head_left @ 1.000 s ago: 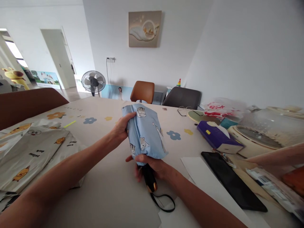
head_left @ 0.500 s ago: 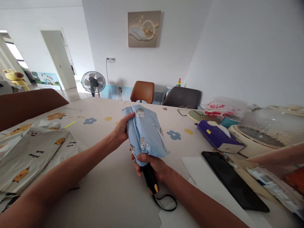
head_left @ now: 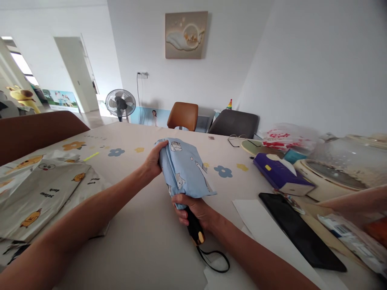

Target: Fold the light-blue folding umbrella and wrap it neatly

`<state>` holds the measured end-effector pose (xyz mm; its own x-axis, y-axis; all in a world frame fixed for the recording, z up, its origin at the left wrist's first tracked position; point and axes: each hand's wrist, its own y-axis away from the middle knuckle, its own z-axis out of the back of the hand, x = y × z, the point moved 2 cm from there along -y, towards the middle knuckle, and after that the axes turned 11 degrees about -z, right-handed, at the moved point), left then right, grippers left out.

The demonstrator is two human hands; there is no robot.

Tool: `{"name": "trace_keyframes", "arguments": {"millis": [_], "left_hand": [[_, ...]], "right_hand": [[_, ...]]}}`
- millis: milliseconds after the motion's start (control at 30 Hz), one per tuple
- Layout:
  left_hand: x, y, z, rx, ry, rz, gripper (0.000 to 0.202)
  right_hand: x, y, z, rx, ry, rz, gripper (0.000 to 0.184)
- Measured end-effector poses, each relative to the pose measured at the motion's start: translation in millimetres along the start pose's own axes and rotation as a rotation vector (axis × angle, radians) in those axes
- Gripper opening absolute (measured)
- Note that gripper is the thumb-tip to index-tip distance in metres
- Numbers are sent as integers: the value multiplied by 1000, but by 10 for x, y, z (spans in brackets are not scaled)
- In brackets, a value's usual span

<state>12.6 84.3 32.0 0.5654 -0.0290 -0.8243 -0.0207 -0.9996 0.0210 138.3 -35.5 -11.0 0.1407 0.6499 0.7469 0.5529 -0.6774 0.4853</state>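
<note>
A folded light-blue umbrella (head_left: 190,169) with white animal prints is held tilted above the table, its cloth still bulging loosely on the right side. My left hand (head_left: 155,158) grips the cloth at the upper left edge, near the far end. Around the base of the cloth, just where the black handle (head_left: 195,229) begins, my right hand (head_left: 193,209) is closed. A black wrist strap (head_left: 217,270) dangles from the handle's end. Most of my left fingers are hidden behind the cloth.
On the left lies a crumpled printed cloth bag (head_left: 51,193). To the right are white paper (head_left: 256,217), a black tablet-like slab (head_left: 299,233), a purple tissue box (head_left: 281,173) and a clear-domed container (head_left: 341,161). Eyeglasses (head_left: 237,141) rest farther back. Chairs (head_left: 183,116) stand behind the table.
My left hand has slid slightly up along the umbrella's cloth toward its far end. My right hand keeps its grip near the handle, its fingers drawn closer round it.
</note>
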Motion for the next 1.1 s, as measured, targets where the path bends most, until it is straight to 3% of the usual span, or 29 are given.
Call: {"name": "trace_keyframes", "arguments": {"millis": [100, 200, 300, 433, 533, 633, 733, 900, 1000, 1100], "left_hand": [[-62, -99, 73, -11, -1, -114, 29], [-59, -183, 146, -23, -41, -165, 16], [103, -154, 142, 9, -129, 32, 17], [407, 113, -34, 341, -217, 320, 23], [542, 303, -139, 492, -226, 364, 22], [567, 342, -148, 464, -273, 334, 20], [511, 285, -119, 397, -510, 152, 15], [405, 373, -174, 251, -951, -424, 33], [403, 600, -302, 425, -1109, -735, 39], [423, 776, -392, 580, -1247, -957, 42]], "right_hand": [[-23, -12, -16, 11, -18, 21, 21], [5, -56, 20, -77, -93, 116, 22], [68, -91, 109, -217, -173, 242, 22], [82, -101, 192, -345, -130, 226, 21], [67, -97, 187, -404, -127, 195, 19], [73, -99, 178, -422, -158, 155, 22], [98, -104, 199, -384, -188, 107, 21], [144, -112, 239, -324, -260, 97, 17], [140, -127, 225, -362, -216, 89, 12], [121, -156, 202, -428, -151, 103, 10]]}}
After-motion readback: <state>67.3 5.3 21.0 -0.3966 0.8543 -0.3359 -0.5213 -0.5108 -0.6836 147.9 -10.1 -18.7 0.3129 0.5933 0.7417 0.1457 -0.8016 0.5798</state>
